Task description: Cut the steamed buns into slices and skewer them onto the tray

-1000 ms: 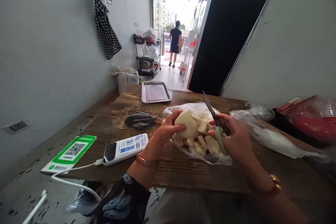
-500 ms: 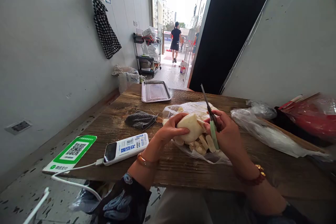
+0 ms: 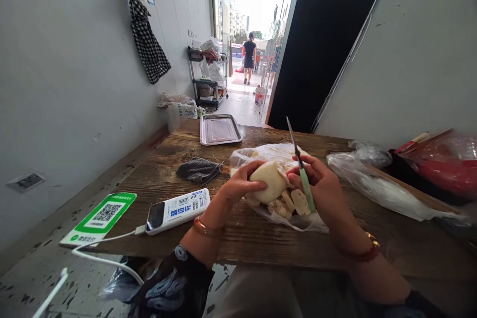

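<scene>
My left hand (image 3: 244,181) is closed round a large, pale cream, rounded piece of food (image 3: 271,182), whose exact kind I cannot tell. Closed on the light green handle of a slim knife (image 3: 304,186), my right hand (image 3: 322,184) has its fingers against the right side of the pale piece. The knife's narrow dark blade points up and away, apart from the food. Beneath both hands lies an open clear plastic bag (image 3: 309,224) with several pale cut chunks (image 3: 300,202) inside. My hands hide part of the bag.
On the wooden table (image 3: 257,246) are a metal tray (image 3: 220,130), a grey cloth (image 3: 199,170), a cabled power bank (image 3: 186,206) and a green QR sign (image 3: 106,216). Plastic bags (image 3: 376,186) lie at right. Beyond stand a cart (image 3: 208,79) and, outside, a person (image 3: 249,57).
The knife has turned slightly in my right hand, its handle swinging a little right. A broad flat pale piece now shows beside the handle. My left hand keeps its hold. The person outside has shifted slightly.
</scene>
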{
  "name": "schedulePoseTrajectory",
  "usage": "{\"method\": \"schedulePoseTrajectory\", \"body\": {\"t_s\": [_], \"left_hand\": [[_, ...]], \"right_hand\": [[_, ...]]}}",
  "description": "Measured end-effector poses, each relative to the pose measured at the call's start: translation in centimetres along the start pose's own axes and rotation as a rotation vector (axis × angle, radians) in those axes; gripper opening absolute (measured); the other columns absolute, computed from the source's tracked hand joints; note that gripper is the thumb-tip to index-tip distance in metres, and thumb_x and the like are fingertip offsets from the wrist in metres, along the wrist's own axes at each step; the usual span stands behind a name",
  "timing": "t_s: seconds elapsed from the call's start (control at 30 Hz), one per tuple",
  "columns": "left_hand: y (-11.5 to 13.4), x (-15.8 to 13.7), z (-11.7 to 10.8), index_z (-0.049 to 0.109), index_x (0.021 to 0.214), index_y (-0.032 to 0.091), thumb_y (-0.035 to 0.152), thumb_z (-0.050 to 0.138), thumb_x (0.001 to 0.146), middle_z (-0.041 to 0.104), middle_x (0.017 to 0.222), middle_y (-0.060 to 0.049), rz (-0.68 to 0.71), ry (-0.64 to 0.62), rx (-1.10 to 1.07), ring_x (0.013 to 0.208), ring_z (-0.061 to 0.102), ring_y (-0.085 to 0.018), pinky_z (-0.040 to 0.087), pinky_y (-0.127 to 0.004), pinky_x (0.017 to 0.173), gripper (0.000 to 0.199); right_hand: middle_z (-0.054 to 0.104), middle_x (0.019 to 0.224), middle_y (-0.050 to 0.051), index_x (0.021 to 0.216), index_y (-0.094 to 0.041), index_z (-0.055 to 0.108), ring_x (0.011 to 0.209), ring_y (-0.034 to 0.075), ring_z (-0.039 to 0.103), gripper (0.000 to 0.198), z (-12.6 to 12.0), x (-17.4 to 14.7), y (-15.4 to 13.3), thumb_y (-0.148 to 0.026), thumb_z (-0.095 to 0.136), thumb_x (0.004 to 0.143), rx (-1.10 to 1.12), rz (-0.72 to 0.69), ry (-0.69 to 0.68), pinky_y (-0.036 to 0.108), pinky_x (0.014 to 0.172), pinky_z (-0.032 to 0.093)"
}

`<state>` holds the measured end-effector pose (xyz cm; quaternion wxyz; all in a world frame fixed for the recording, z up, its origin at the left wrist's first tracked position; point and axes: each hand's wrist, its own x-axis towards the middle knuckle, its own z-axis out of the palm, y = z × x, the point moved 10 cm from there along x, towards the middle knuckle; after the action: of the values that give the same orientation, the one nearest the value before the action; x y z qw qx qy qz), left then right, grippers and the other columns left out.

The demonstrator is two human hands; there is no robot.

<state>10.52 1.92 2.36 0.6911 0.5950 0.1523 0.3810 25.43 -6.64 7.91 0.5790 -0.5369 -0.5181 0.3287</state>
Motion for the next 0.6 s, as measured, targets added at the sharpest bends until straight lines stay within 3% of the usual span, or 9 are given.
{"method": "schedulePoseTrajectory", "body": {"t_s": [0.17, 0.27, 0.43, 0.6], "left_hand": [[0.3, -0.1, 0.2, 0.073, 0.107, 0.017, 0.036, 0.091, 0.058, 0.066, 0.095, -0.005, 0.008, -0.007, 0.028, 0.083, 0.056, -0.018, 0.044, -0.025, 0.07, 0.057], [0.5, -0.1, 0.2, 0.074, 0.108, 0.017, 0.037, 0.09, 0.058, 0.067, 0.096, -0.006, 0.016, -0.011, 0.053, 0.084, 0.056, -0.019, 0.044, -0.025, 0.071, 0.057], [0.8, -0.1, 0.4, 0.075, 0.106, 0.016, 0.036, 0.09, 0.058, 0.067, 0.094, -0.005, 0.013, -0.03, 0.045, 0.082, 0.056, -0.019, 0.044, -0.025, 0.07, 0.054], [1.0, -0.1, 0.3, 0.075, 0.104, 0.015, 0.037, 0.09, 0.057, 0.067, 0.093, -0.006, 0.016, -0.012, 0.04, 0.081, 0.056, -0.019, 0.044, -0.025, 0.069, 0.054]], "right_hand": [[0.076, 0.099, 0.005, 0.115, -0.026, 0.064, 0.094, 0.025, 0.071, 0.047, 0.1, -0.3, -1.7, -0.032, 0.082, 0.072, -0.223, -0.135, 0.052, 0.038, 0.082, 0.055], [0.077, 0.099, 0.005, 0.112, -0.026, 0.065, 0.092, 0.025, 0.072, 0.039, 0.0, 0.0, -2.0, -0.033, 0.078, 0.075, -0.279, -0.164, 0.075, 0.038, 0.081, 0.055], [0.075, 0.085, 0.001, 0.11, -0.024, 0.065, 0.075, 0.021, 0.069, 0.047, -0.3, 1.1, -0.7, -0.035, 0.084, 0.069, -0.128, -0.048, 0.033, 0.035, 0.07, 0.056], [0.071, 0.083, 0.0, 0.111, -0.025, 0.066, 0.067, 0.017, 0.065, 0.053, -0.3, 1.5, 0.5, -0.036, 0.088, 0.065, 0.066, 0.06, 0.019, 0.029, 0.06, 0.054]]}}
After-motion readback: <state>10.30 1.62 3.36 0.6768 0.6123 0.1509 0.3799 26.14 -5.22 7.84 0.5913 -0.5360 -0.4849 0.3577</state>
